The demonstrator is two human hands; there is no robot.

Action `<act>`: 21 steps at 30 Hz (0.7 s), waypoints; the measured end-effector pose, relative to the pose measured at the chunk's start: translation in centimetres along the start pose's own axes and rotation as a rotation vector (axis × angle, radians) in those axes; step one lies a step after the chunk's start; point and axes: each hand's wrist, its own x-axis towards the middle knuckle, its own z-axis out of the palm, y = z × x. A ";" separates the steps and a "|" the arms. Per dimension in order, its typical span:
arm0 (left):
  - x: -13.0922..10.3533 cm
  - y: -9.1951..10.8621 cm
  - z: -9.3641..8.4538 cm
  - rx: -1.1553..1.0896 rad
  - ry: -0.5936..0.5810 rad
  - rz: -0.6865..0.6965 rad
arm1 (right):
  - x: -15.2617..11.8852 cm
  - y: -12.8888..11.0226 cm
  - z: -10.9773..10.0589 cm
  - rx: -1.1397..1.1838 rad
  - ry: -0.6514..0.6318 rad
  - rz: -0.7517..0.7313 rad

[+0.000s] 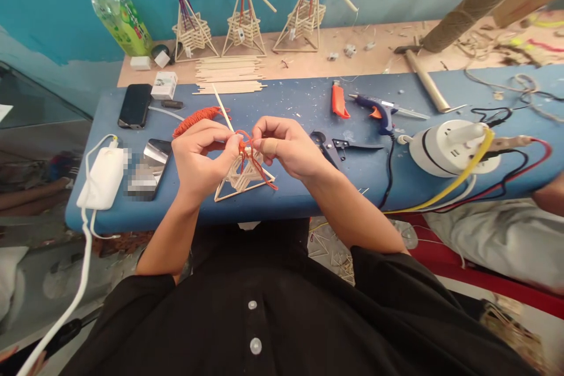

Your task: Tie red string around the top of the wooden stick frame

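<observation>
A small wooden stick frame (241,179) stands near the front edge of the blue table, orange yarn (259,169) wound at its top with a loose end hanging to the right. My left hand (203,155) pinches the yarn at the top from the left. From the right, my right hand (284,145) has thumb and fingers closed on a loop of the same yarn. One thin stick (223,107) slants up from the frame's top. Behind my left hand lies a bundle of orange yarn (196,120).
Three finished-looking stick frames (244,29) stand at the back beside a green bottle (118,14). Sticks (229,73) lie before them. Right of my hands are pliers (328,147), a glue gun (379,110), an orange cutter (339,100) and a round power socket (447,150) with cables.
</observation>
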 end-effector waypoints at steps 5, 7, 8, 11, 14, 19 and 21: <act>0.0 -0.2 0.0 -0.011 -0.003 -0.005 | 0.3 1.3 -0.4 0.185 0.200 0.039; 0.1 -0.3 0.0 -0.015 -0.006 -0.010 | 0.3 1.4 -0.8 0.153 0.257 -0.011; 0.2 -0.3 0.0 -0.018 -0.006 -0.011 | 0.1 1.4 -0.9 0.113 0.269 -0.051; 0.2 -0.3 -0.2 -0.025 -0.016 -0.027 | -1.0 1.0 -0.6 -0.103 0.218 -0.175; 0.3 -0.4 -0.4 -0.040 -0.042 -0.061 | -2.4 0.3 0.5 -0.378 0.155 -0.278; 0.5 -1.1 -0.7 -0.167 -0.092 -0.188 | -3.4 0.2 1.8 -0.647 0.367 -0.569; 0.6 -1.3 -0.8 -0.219 -0.131 -0.258 | -3.4 0.6 2.2 -0.811 0.493 -0.766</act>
